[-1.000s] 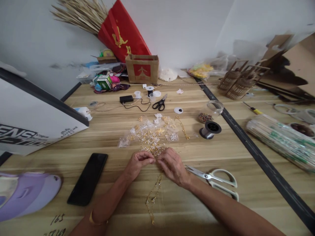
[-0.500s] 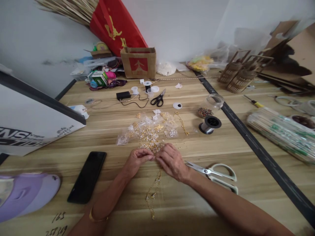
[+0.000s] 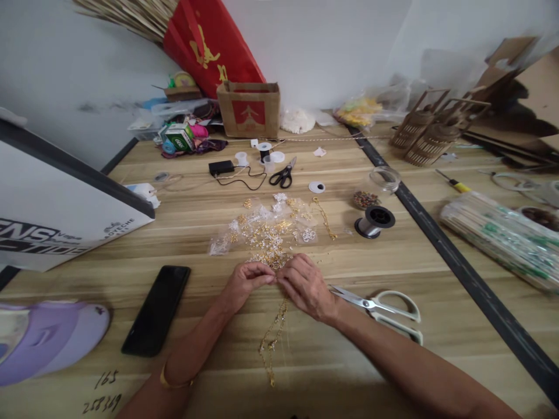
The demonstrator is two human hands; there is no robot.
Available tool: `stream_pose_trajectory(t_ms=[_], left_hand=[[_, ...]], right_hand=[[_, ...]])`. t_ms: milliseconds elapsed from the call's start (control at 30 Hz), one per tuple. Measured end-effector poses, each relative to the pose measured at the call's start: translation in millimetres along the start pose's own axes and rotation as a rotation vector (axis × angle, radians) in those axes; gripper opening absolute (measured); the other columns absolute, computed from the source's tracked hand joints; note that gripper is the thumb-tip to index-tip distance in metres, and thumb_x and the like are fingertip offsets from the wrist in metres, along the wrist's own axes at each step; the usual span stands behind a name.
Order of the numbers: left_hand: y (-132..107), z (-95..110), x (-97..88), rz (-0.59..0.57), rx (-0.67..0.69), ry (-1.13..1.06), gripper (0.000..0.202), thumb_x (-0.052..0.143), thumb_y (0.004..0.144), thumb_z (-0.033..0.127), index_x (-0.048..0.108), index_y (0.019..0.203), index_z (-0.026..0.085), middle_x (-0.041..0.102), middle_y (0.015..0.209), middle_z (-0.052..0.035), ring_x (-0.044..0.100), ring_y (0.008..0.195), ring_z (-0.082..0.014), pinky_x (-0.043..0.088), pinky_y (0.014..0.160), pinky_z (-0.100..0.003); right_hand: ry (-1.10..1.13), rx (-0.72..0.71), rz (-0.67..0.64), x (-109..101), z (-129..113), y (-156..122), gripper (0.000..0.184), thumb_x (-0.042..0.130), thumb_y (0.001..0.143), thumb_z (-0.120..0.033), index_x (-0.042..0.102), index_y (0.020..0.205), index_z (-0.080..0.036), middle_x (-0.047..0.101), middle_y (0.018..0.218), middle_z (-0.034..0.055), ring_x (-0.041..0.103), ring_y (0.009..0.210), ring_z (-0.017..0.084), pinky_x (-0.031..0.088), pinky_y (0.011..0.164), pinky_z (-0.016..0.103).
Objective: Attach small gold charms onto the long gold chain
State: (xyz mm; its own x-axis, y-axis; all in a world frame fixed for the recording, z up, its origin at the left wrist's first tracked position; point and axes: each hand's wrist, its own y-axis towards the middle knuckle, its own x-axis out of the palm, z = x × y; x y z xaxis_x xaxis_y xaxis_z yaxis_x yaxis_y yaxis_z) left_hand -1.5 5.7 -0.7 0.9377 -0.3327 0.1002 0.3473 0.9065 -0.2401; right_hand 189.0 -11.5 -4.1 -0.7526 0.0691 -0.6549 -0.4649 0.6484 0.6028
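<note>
My left hand (image 3: 244,284) and my right hand (image 3: 305,285) meet fingertip to fingertip low over the wooden table. Both are closed in a pinch; whatever the left fingertips hold is too small to make out. A gold chain (image 3: 279,320) with small clear beads comes out from under my right fingers, whose grip on it is partly hidden, and trails toward the front edge. Just beyond my fingertips lies a heap of gold and clear beads and charms (image 3: 268,241), some in small plastic bags. White-handled scissors (image 3: 371,304) lie beside my right wrist.
A black phone (image 3: 157,308) lies left of my left forearm. Behind the heap are black-handled scissors (image 3: 283,174). To the right stand a wire spool (image 3: 374,221) and a jar of beads (image 3: 367,198). Another gold chain (image 3: 323,218) lies right of the heap.
The view has shifted slightly. Both hands keep the same pinch in nearly the same place, and the chain hangs as before.
</note>
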Motion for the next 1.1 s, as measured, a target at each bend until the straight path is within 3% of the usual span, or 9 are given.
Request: stream_pose_trajectory(t_ms=[1100], left_hand=[[-0.5, -4.7, -2.8, 0.021, -0.006, -0.026, 0.013, 0.075, 0.066, 0.023, 0.072, 0.073, 0.014, 0.071, 0.069, -0.0017, 0.063, 0.064, -0.0128, 0.049, 0.068, -0.023]], right_hand=[[-0.048, 0.018, -0.026, 1.1, 1.3, -0.6, 0.009, 0.046, 0.091, -0.016, 0.055, 0.09, -0.016, 0.059, 0.08, 0.0058, 0.048, 0.075, 0.017, 0.041, 0.077, 0.036]])
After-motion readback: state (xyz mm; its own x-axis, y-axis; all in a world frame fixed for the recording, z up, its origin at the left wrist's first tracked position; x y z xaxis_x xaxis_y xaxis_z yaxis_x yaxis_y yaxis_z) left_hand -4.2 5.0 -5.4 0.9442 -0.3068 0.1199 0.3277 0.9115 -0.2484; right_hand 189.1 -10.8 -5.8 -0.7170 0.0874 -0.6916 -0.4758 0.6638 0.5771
